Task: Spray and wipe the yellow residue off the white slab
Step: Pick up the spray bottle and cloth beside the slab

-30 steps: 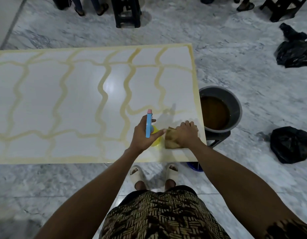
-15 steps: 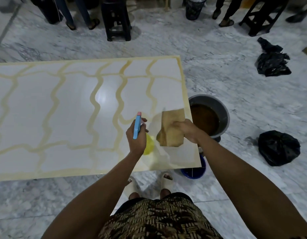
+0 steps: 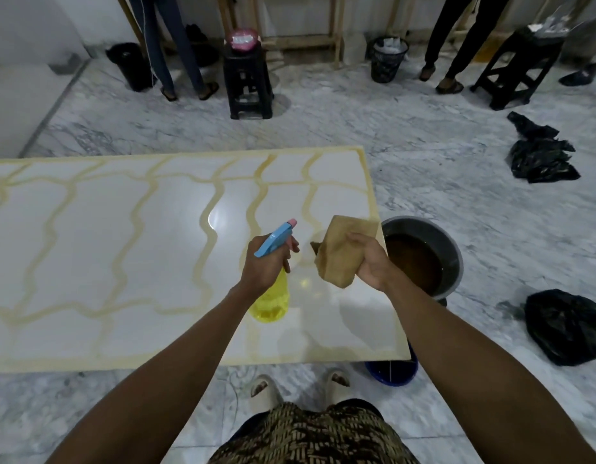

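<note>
The white slab [image 3: 106,249] lies flat in front of me, crossed by wavy yellow residue lines [image 3: 209,236] and edged in yellow. My left hand [image 3: 266,262] grips a yellow spray bottle [image 3: 271,301] with a blue trigger head, held above the slab's near right part, nozzle pointing up and right. My right hand [image 3: 373,262] holds a tan cloth [image 3: 340,252] lifted off the slab, hanging folded above its right edge. The slab's near right corner looks mostly free of lines.
A grey basin of brown water [image 3: 424,259] sits just right of the slab, a blue bucket [image 3: 393,371] under its corner. Black bags [image 3: 567,326] lie on the marble floor at right. Black stools [image 3: 248,85], a bin and standing people line the far side.
My right hand has lifted the cloth off the slab's near right corner and raised it. My left hand has tilted the spray bottle. The view has tipped upward.
</note>
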Available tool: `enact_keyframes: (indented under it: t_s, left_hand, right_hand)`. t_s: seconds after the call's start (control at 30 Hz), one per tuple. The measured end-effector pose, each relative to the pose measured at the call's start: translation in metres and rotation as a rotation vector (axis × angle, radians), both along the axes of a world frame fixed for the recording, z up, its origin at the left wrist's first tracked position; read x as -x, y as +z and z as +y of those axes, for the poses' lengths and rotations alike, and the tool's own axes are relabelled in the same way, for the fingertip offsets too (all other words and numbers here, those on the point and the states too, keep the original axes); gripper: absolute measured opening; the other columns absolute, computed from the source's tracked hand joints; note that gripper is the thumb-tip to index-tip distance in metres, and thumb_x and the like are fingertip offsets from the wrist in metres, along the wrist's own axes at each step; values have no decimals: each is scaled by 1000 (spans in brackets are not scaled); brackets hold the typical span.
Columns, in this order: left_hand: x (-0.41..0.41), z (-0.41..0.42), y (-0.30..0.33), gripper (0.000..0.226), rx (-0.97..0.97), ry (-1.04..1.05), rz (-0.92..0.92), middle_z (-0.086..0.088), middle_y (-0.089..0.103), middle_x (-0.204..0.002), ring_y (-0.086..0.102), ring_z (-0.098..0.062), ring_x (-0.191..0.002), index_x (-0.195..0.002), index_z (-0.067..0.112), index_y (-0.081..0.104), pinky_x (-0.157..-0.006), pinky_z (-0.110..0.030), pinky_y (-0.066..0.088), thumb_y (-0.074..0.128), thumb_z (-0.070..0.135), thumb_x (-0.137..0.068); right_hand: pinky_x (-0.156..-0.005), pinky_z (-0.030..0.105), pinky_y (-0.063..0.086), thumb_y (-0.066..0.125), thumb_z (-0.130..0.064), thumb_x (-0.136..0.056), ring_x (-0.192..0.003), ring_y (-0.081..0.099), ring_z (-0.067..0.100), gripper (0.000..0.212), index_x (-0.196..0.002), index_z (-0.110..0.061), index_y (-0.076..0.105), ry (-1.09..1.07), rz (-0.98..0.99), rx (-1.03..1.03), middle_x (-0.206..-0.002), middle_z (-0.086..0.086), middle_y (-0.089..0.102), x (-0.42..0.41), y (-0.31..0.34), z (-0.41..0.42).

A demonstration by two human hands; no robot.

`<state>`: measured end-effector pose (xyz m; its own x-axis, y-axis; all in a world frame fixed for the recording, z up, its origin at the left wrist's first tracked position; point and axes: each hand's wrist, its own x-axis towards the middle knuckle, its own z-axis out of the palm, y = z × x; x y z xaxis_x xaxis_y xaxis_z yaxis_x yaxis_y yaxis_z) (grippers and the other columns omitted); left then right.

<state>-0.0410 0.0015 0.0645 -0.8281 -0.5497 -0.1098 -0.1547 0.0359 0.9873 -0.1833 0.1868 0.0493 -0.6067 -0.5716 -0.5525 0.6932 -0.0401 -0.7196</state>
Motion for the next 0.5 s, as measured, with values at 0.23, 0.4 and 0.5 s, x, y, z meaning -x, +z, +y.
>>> enact_keyframes:
  t_s: [0.23, 0.4, 0.5]
  left_hand:
    - [8, -18, 15, 45, -22, -192, -140, -14, 71, -84, 63, -29, -78, -121, 19, 74, -56, -40, 56, 54, 4, -83]
    - [11, -28, 26, 58, -11, -215, -147, -15, 70, -85, 61, -30, -79, -128, 33, 67, -51, -35, 56, 48, -11, -96]
    - [14, -35, 29, 55, -1, -205, -146, -14, 71, -84, 64, -30, -79, -130, 30, 68, -51, -36, 56, 49, -9, -97]
  right_hand:
    - [-75, 30, 55, 66, -18, -94, -85, 65, 19, 13, -104, -10, 68, 191, 537, -376, -92, 2, 69, 1, 4, -30]
    - [-62, 17, 55, 76, -20, -88, -77, 69, 4, 10, -94, -24, 69, -5, 528, -248, -89, -10, 72, 5, 23, -46]
    - [-72, 27, 56, 76, -19, -88, -95, 69, 16, 19, -105, -21, 67, -2, 492, -205, -102, -3, 72, 6, 22, -53]
